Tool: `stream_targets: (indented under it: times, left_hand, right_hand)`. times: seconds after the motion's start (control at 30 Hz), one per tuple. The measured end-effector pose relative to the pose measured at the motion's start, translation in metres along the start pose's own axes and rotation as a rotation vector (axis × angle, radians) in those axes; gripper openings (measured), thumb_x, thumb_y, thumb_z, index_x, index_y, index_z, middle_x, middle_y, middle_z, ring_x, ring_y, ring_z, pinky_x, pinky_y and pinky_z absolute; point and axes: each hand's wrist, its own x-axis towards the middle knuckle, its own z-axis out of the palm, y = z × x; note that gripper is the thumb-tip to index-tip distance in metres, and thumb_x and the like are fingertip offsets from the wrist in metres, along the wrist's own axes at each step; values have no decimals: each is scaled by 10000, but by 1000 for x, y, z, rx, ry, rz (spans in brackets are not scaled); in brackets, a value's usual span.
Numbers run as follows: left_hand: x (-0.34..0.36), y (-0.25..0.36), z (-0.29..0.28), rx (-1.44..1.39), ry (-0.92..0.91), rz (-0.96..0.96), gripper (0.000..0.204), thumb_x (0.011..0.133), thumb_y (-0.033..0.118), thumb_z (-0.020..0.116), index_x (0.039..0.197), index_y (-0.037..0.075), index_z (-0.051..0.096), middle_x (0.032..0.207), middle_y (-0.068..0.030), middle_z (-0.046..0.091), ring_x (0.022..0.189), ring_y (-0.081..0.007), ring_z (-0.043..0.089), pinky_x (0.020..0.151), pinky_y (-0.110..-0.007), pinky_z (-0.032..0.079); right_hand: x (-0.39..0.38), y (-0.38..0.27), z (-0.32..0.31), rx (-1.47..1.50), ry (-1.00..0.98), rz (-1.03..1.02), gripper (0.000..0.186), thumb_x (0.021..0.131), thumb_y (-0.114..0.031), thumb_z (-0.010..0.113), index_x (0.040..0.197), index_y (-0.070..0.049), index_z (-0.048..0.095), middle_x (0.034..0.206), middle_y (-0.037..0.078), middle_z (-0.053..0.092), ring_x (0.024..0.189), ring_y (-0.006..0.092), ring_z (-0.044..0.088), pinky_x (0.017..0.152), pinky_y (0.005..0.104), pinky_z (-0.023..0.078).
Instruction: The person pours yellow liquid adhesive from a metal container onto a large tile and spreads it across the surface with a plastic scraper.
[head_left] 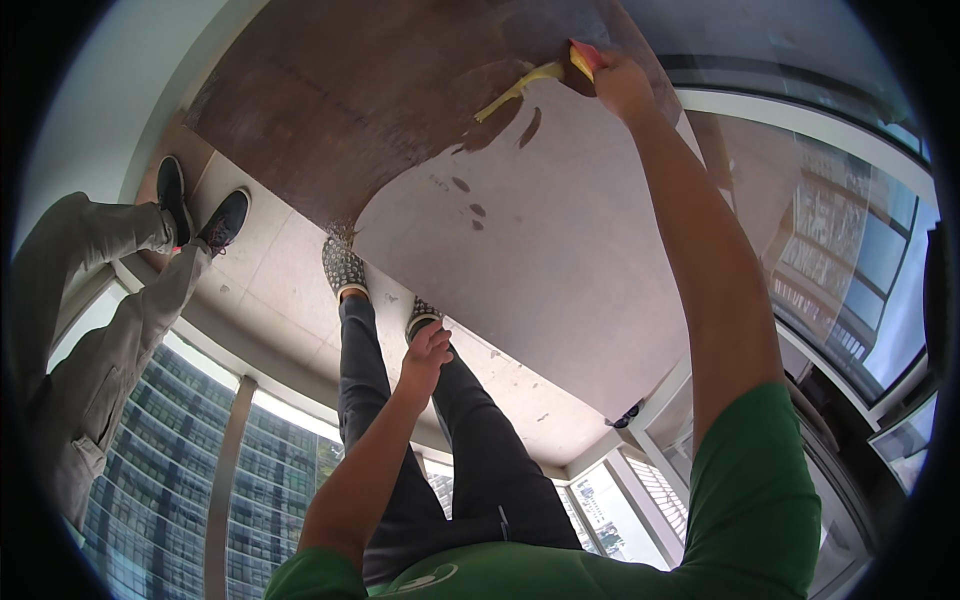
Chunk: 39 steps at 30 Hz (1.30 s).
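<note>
My right hand (622, 82) grips a red-and-yellow sponge-like pad (584, 60) at the upper edge of a large flat board (600, 260). The board's surface is mottled dark brown on one side and pale grey on the other, with an irregular border and a few dark blotches. A pale yellow streak (520, 88) lies just left of the pad; I cannot tell what it is. Lower down, my left hand (425, 355) hangs over my legs with loosely bent, parted fingers, holding nothing visible.
Another person's legs and dark shoes (224, 218) stand at the left on tiled floor (270, 250). My patterned shoes (342, 268) are beside the board's near edge. Glass panes and frames (850, 280) line the right; curved windows (160, 430) run along the lower left.
</note>
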Motion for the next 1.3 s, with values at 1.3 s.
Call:
stream_targets:
  times: [1.3]
  left_hand:
    - [-43, -96, -66, -40, 95, 140, 733, 848, 10, 567, 1536, 35, 313, 1380, -218, 543, 1055, -222, 610, 883, -329, 522]
  right_hand:
    - [-229, -115, -54, 114, -363, -361, 266, 961, -77, 538, 1193, -43, 665, 1066, 147, 674, 988, 319, 633, 884, 369, 480]
